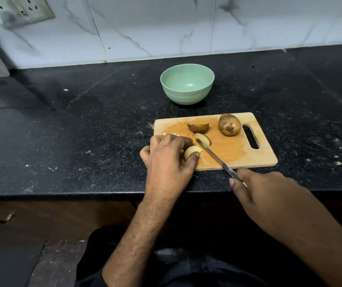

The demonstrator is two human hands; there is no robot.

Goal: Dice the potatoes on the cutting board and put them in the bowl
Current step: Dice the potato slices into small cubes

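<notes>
The right hand (257,189) has its grip closed round the handle of a knife (217,158), blade angled up-left over the cutting board (238,150). At the blade's left, the left hand (170,154) pinches a pale, cut potato piece (190,151). Just past the tip lies a wedge (202,139), beyond it a skin-side-up half (198,127) and a whole brown potato (229,124). Farthest, on the black surface (83,121), sits the green bowl (187,83).
</notes>
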